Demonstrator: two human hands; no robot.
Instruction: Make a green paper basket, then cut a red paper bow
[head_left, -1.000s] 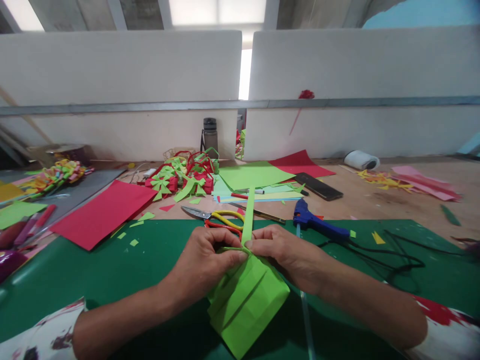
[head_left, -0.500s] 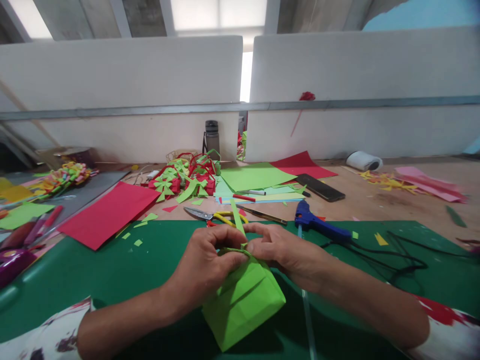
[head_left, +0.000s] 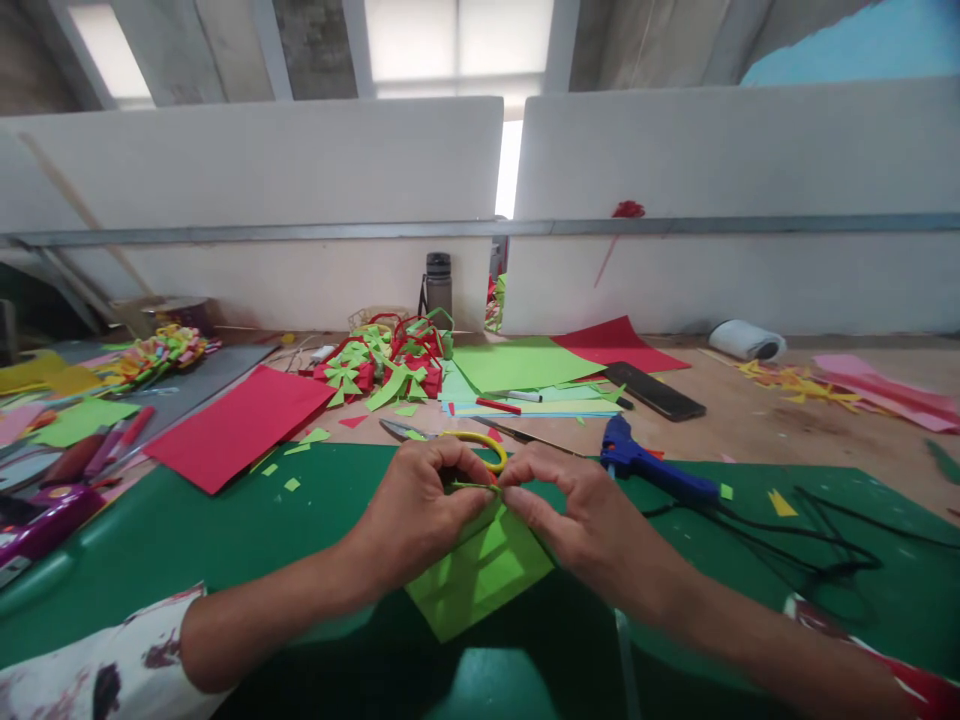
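Between my hands, above the green mat, is a small light-green paper bag (head_left: 484,575), its body tilted and hanging down toward me. My left hand (head_left: 424,505) pinches its upper edge between thumb and fingers. From the other side, my right hand (head_left: 566,505) closes its thumb and fingertips on the same edge, touching the left fingertips; the exact spot is partly covered by fingers. Just beyond lie scissors (head_left: 480,437) with yellow handles, partly behind my left hand. A blue glue gun (head_left: 656,465) rests to the right of my right hand.
Red paper (head_left: 244,420) lies at the left, green sheets (head_left: 525,362) at the back. Red and green paper bags with bows (head_left: 382,365) stand before a dark bottle (head_left: 439,285). A phone (head_left: 656,390) and the glue gun's black cord (head_left: 810,545) are at the right.
The view has tilted up and shifted slightly left. The bag has tipped, showing less of its body, and the upright green paper strip no longer shows above my fingers.
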